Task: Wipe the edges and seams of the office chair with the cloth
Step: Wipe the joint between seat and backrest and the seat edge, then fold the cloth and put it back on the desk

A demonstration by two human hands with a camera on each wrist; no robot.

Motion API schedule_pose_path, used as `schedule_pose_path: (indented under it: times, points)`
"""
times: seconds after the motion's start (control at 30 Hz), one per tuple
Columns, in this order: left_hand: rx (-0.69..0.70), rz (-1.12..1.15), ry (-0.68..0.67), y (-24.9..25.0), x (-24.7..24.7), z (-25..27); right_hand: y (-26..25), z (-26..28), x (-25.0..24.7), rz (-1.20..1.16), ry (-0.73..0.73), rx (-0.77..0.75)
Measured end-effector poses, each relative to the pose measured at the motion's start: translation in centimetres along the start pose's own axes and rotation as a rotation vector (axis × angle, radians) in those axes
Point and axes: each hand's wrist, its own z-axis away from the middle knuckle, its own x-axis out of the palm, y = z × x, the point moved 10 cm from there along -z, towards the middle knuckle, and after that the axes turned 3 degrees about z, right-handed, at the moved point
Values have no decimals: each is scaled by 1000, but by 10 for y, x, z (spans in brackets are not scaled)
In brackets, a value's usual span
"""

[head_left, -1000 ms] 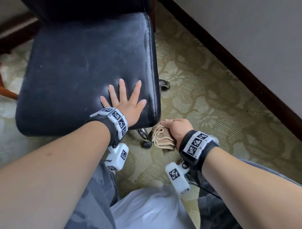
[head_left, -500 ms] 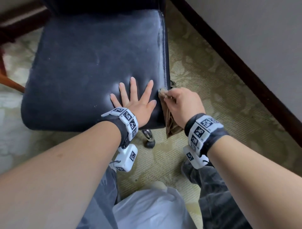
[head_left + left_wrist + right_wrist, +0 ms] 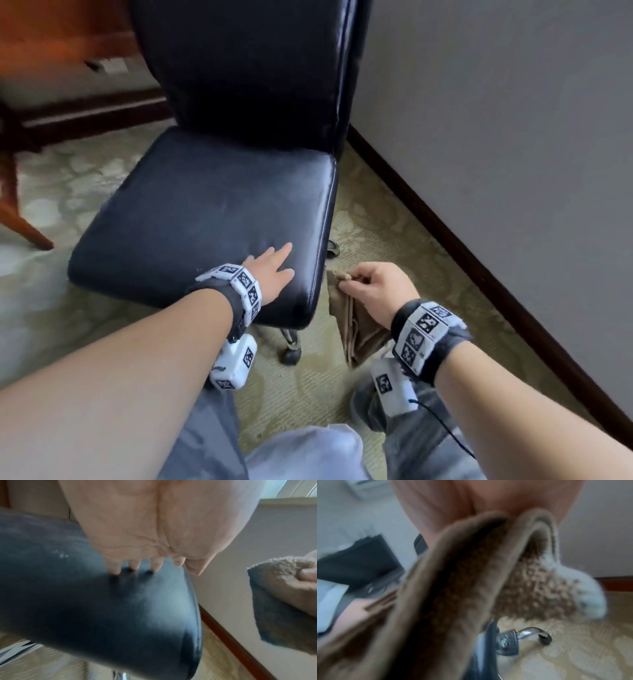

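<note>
While the left hand (image 3: 274, 274) lay flat on the near right part of the seat, its fingers (image 3: 155, 564) straight and slightly spread with the tips pressing the leather, the right hand (image 3: 373, 291) held the cloth (image 3: 356, 329) just off the seat's right edge. Thumb and curled fingers pinched the cloth's upper fold; the remainder hung down in folds below the hand. Whether the cloth touched the seam is uncertain: in the head view it sat just beside the edge, in the left wrist view a gap showed between them.

Office chair (image 3: 212, 212): black leather, seat worn pale in patches, tall backrest at the far end, piped seam running along the right side. A chromed leg with a castor (image 3: 291, 356) showed under the near right corner.

Carpet (image 3: 376, 219): pale green, patterned, beneath the chair.

Wall (image 3: 496, 120): grey, to the right, with a dark wooden skirting board (image 3: 479, 270) along its foot.

Wooden furniture (image 3: 20, 219): reddish-brown, far left, partly in view.

Person's knees, in grey trousers (image 3: 411, 435), at the near edge.
</note>
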Motion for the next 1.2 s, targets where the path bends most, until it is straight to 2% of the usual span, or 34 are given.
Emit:
schedule_pose_path:
  times: [0.1,0.27,0.37,0.47,0.57,0.63,0.73,0.83,0.9,1.07,1.2]
  points:
    - [85,113,112,13,-40,35,-29,13,-40,-157,133,24]
    - [256,226,269,41,-105,103,-91,44,-85,-258,236,-84]
    - [341,348,345,55,-129,135,-120,59,-97,-487,271,-137]
    - [370,513,350,58,-138,143,-138,57,-94,-744,221,-138]
    - [378,634,202,61,-127,126,-146,40,-86,-920,152,-127]
    - [367,742,100,60,-116,109,-148,24,-74,-996,91,-93]
    - [359,1072,27,52,-115,76,-145,-11,-56,-1092,1,-44]
    - [335,1310,45,35,-135,44,-142,-54,-43,-1102,-38,21]
    - [280,1358,114,18,-157,30,-145,-77,-36,-1099,-58,75]
    - [98,1356,167,-20,-213,24,-171,-112,-39,-1040,-87,235]
    - [-14,1322,257,-46,-277,42,-225,-132,-65,-909,-123,270]
